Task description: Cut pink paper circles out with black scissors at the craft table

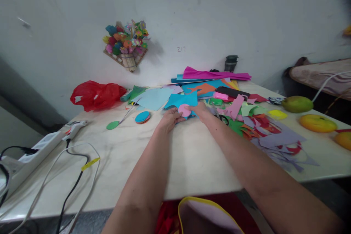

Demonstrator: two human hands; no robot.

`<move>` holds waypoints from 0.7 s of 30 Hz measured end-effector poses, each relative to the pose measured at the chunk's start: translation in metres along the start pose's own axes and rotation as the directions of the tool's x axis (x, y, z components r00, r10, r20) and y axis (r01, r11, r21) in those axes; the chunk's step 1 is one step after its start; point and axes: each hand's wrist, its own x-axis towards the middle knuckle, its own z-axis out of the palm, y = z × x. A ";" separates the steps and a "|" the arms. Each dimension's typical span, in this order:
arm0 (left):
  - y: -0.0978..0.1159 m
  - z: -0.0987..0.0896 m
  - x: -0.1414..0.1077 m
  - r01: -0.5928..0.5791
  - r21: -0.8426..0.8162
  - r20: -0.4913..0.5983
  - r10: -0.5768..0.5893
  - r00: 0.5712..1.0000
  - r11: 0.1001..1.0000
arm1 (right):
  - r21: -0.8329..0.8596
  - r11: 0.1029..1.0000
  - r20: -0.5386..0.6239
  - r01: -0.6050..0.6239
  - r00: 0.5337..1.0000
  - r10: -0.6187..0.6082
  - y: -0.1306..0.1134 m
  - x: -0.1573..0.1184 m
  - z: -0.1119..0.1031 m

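My left hand (pixel 172 116) and my right hand (pixel 199 110) are closed on a sheet of blue paper (pixel 182 99) above the table. A pink paper circle (pixel 184 110) lies against the sheet, with fingers of both hands pressing on it. Scissors (pixel 221 117) rest just right of my right hand, partly covered by the forearm. To the left is a small stack of blue and orange paper circles (pixel 142 117), and beyond it a green paper circle (pixel 112 125) with a thin strip.
Paper scraps (pixel 282 139) spread over the right side, near several mangoes (pixel 318 123). A black phone (pixel 231 92) lies on coloured sheets at the back. At left are a red plastic bag (pixel 95 95), a glue gun (pixel 76 128), a power strip (pixel 38 151) and loose cables.
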 end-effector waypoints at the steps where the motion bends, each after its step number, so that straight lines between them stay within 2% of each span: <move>1: 0.000 0.000 0.000 -0.003 -0.002 0.004 0.003 1.000 1.000 | 0.017 1.000 -0.006 -0.008 1.000 0.008 0.000 0.000 0.000; 21: -0.001 -0.002 0.002 -0.002 -0.002 0.024 0.002 1.000 1.000 | 0.088 0.996 -0.017 -0.032 0.999 0.034 0.001 0.002 0.001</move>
